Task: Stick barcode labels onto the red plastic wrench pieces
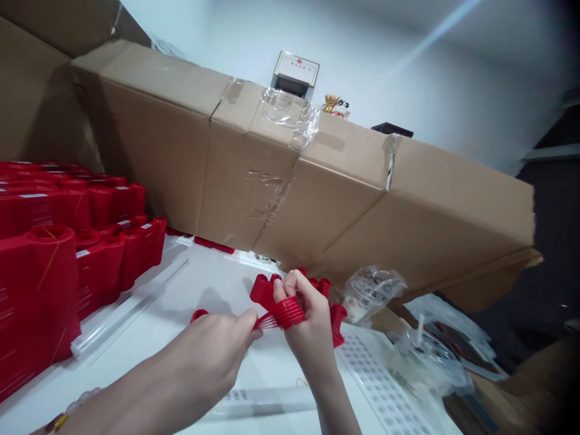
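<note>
A bundle of thin red plastic strips stretches between my two hands over the white table. My left hand is closed, pinching the narrow end of the bundle between thumb and fingers. The curled part goes round the fingers of my right hand, which is also closed on it. Close behind my right hand lie several red curled plastic pieces, partly hidden by it. The rim of another red round piece shows just past my left wrist.
Tall stacks of red plastic pieces with small white labels fill the left side. A clear tube lies beside them. Cardboard boxes wall off the back. On the right are a label sheet and clear plastic bags.
</note>
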`<state>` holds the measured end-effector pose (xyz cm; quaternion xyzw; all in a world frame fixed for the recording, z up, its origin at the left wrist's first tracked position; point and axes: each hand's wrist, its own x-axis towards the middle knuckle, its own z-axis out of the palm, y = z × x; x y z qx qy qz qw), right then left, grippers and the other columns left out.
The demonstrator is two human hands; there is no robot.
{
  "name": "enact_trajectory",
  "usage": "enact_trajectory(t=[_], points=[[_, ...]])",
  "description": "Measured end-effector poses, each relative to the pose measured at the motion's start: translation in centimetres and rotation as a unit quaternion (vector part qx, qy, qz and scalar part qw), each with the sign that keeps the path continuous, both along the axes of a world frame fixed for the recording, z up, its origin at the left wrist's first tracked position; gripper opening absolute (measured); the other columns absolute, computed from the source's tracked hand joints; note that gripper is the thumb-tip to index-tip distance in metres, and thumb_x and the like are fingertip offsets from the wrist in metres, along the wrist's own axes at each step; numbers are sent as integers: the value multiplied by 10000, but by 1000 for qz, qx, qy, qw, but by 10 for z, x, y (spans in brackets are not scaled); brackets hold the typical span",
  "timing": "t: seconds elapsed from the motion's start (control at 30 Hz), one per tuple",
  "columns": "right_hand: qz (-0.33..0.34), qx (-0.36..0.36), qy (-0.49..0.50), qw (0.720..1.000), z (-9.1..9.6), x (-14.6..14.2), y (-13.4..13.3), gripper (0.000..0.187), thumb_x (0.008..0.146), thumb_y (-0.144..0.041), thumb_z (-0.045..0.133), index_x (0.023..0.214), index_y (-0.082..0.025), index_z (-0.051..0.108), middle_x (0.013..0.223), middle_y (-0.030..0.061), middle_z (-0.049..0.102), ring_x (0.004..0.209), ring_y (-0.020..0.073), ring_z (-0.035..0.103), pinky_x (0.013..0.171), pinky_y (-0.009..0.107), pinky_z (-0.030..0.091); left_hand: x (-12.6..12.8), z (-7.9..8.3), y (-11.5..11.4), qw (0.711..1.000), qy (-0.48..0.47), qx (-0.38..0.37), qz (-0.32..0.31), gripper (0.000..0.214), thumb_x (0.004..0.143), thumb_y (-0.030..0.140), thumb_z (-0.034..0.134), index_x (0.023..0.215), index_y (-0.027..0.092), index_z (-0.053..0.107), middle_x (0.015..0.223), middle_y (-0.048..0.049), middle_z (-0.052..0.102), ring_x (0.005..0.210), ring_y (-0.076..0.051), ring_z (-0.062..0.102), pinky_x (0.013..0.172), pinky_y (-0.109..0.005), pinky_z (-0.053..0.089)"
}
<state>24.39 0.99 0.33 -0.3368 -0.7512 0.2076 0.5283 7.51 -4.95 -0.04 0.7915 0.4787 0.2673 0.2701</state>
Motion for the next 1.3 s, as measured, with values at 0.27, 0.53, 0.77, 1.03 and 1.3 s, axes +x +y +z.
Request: enact_trajectory(t=[0.27,0.53,0.77,1.03,1.3], points=[[-62,-64,-27,996,-3,-1,12,264,819,-147,528,673,-243,330,592,-62,370,558,127,342,503,255,261,-25,-2,19,997,-17,-75,-29,331,1023,458,394,855,238,576,797,-7,639,735,-201,610,659,-305,394],[-124,-134,-88,979,-20,18,52,144,760,-151,515,740,-247,409,635,-36,529,580,161,465,519,274,338,-52,-21,69,973,-92,-201,-65,335,933,553,558,876,223,552,662,41,546,560,-135,494,535,-264,371],[-16,-126,-224,966,-13,28,48,384,884,-329,688,1238,-223,583,1309,131,611,1203,304,582,964,452,495,-73,-46,97,947,-123,-287,-81,395,893,583,634,817,202,564,769,0,608,542,-100,426,488,-254,297],[124,-30,-375,918,-36,-3,55,306,864,-39,639,1059,-247,753,963,46,735,890,231,651,772,353,496,-83,-48,106,919,-105,-358,-126,426,882,616,661,807,200,606,774,-13,641,544,-106,445,493,-261,318],[157,-80,-353,919,-53,0,81,243,798,-51,625,826,-250,761,778,-3,719,683,173,612,590,275,434,-89,-53,111,954,-50,-295,-21,488,870,710,575,1012,244,556,849,1,602,611,-137,482,525,-256,370]])
